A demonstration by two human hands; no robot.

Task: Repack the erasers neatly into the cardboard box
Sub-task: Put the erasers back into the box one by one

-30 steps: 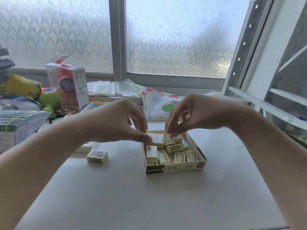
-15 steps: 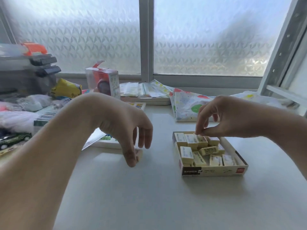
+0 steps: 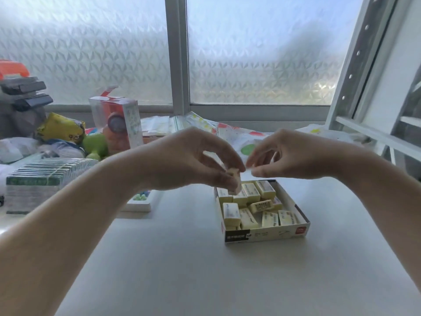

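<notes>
— So, where is the cardboard box [image 3: 268, 233] sitting?

— On the white table [image 3: 182, 270], at about four o'clock from the middle of the view, open side up. It holds many pale yellow erasers [image 3: 250, 201]: a fairly tidy row along the twelve o'clock wall, and looser ones nearer six o'clock, some tilted or lying across each other.

— And the hands?

— Both hover above the far edge of the box, close together. The left hand [image 3: 189, 163] pinches a single eraser [image 3: 234, 179] between thumb and forefingers, clamped on it, and holds it on end over the box's eleven o'clock corner. Whether its lower end touches the erasers beneath, I cannot tell.

— The right hand [image 3: 293, 156]?

— At three o'clock from the left one, fingertips nearly meeting it. Its thumb and forefinger are drawn together with the other fingers curled; the tips are blurred, so I cannot tell whether anything is caught between them.

— What else is on the table?

— At nine o'clock, a stack of green-edged packets [image 3: 41, 179]. Behind it, toward ten o'clock, a clear toy carton [image 3: 120, 124] and a yellow pouch [image 3: 61, 130]. A white tray [image 3: 141, 200] lies just under the left wrist. At twelve o'clock, a spotted bag [image 3: 241, 140] leans below the frosted window [image 3: 262, 53].
</notes>
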